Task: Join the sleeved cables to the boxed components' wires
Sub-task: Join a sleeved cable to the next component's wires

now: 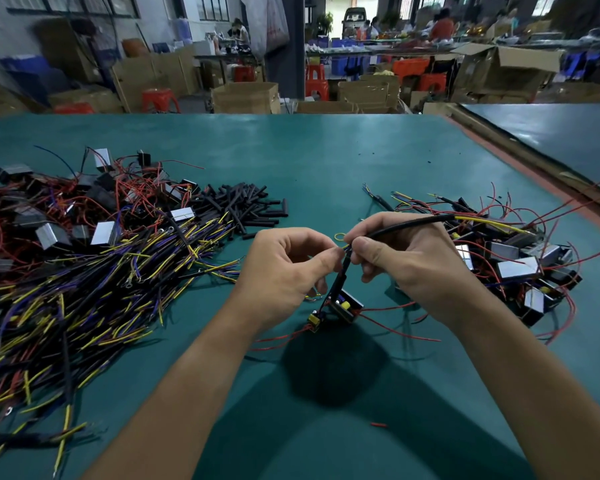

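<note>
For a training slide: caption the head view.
Left hand and right hand pinch a black sleeved cable and the lead of a boxed component over the green table.

I see a matt, smooth green table top (326,161), shiny metallic faces on the boxed components (516,268), and dull black sleeving on the cable (413,224).

The left hand (284,271) and right hand (406,258) are bare. The left forearm (187,375) and right forearm (520,375) are bare too, to the frame's edge.
</note>
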Action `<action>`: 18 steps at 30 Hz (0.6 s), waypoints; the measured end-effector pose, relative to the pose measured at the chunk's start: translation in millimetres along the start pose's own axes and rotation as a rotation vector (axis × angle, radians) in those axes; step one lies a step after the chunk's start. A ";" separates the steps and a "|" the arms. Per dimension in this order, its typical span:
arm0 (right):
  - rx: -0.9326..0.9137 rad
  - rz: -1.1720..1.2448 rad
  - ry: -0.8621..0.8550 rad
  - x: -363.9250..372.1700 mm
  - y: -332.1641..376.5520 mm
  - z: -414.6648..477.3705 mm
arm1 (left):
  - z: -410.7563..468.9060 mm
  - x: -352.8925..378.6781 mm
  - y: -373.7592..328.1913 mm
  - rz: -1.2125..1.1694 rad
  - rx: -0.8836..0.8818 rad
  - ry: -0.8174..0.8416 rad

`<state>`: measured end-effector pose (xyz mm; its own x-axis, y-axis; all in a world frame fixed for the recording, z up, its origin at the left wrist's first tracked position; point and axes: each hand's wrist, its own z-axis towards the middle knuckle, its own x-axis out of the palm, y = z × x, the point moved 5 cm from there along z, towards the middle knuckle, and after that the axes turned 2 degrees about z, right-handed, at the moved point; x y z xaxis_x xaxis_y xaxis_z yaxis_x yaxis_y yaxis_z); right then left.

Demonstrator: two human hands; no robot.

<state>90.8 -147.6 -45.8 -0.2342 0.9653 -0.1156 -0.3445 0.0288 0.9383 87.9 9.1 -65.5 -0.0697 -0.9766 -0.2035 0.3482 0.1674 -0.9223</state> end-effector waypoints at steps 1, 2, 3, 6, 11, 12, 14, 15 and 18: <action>0.008 0.019 -0.001 -0.6 -0.6 0.5 | -0.1 0.9 -0.2 -0.032 -0.003 0.006; 0.017 0.036 -0.003 -1.0 -1.2 0.9 | -0.3 1.2 -0.2 -0.061 -0.006 0.006; 0.026 0.049 -0.006 -1.2 -2.1 1.2 | 0.0 1.3 -0.2 -0.082 -0.011 0.002; 0.046 0.038 -0.019 -2.1 -5.3 2.4 | 1.3 1.6 1.3 -0.082 -0.033 -0.011; 0.010 -0.035 -0.048 -2.0 -8.3 4.5 | 2.5 -0.5 3.4 0.055 -0.019 -0.041; 0.001 -0.051 -0.054 -1.6 -8.5 4.5 | 2.6 -1.0 2.9 0.097 -0.001 -0.051; -0.021 -0.089 -0.069 -1.0 -8.4 4.8 | 2.5 -1.4 1.5 0.169 0.036 -0.082; -0.032 -0.099 -0.076 -0.9 -8.3 5.0 | 2.0 -1.8 0.9 0.186 0.051 -0.100; -0.053 -0.083 -0.090 -2.1 -7.0 5.2 | -0.6 -2.2 -1.0 0.169 0.099 -0.145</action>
<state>98.5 -148.5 -50.4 -0.1214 0.9795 -0.1605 -0.4071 0.0983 0.9081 87.2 11.1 -64.3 0.1293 -0.9463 -0.2963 0.4336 0.3227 -0.8413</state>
